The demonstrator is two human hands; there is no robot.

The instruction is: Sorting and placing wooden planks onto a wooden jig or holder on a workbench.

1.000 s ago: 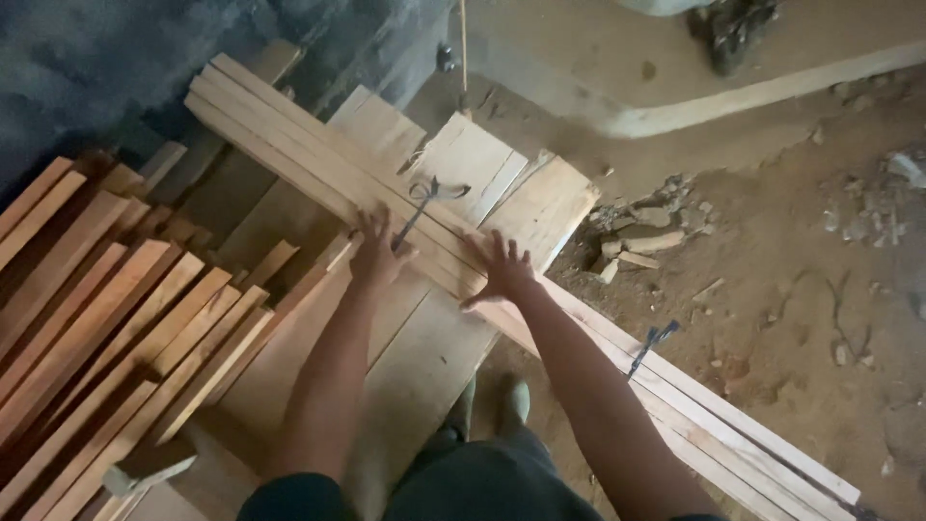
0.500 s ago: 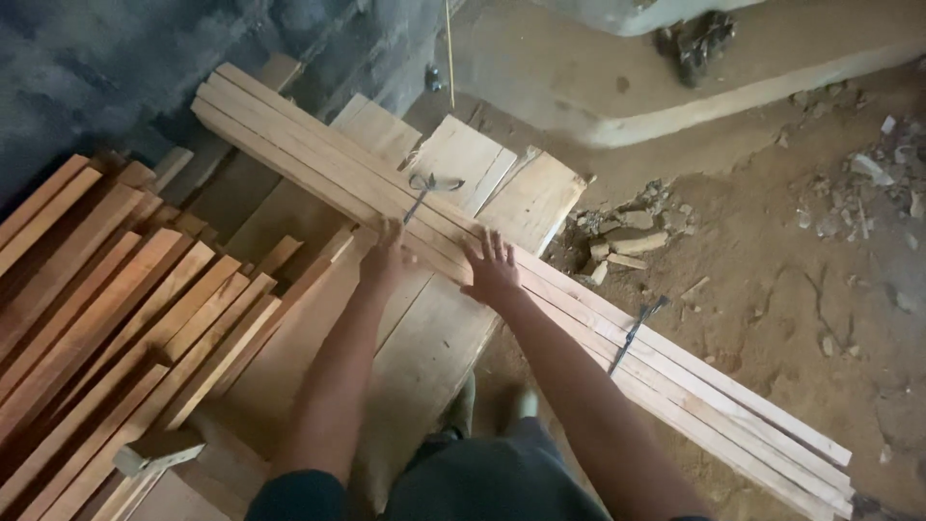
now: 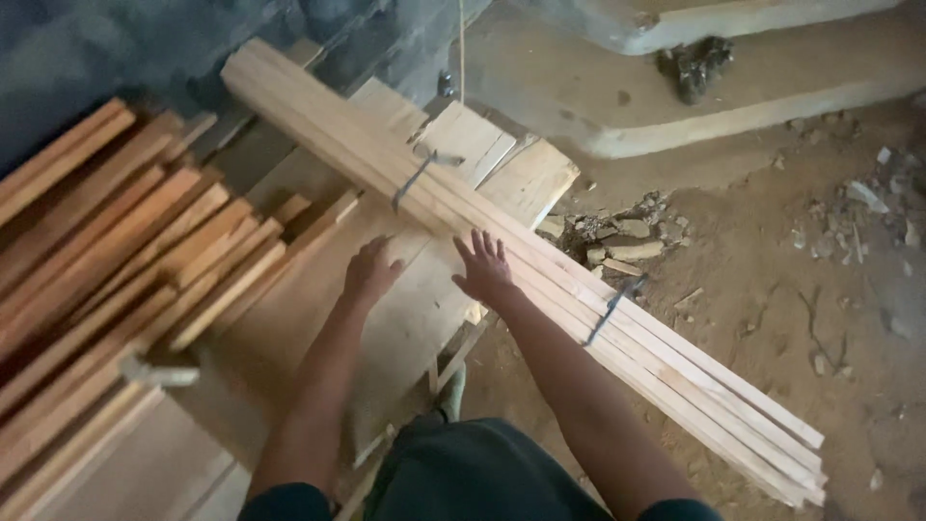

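Across the bench's (image 3: 318, 318) far corner lies a tied bundle of wooden slats (image 3: 540, 260) — the right hand (image 3: 485, 270) rests spread on its near edge, the left hand (image 3: 371, 272) — fingers loosely curled, holding nothing — sits on the bench beside it.

No packages, labels, signs, screens.

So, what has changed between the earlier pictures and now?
Both hands came off the tied bundle of wooden strips: the left hand now hovers over the wide board, and the right hand rests at the bundle's edge, fingers spread. The bundle and the stack of slats stayed.
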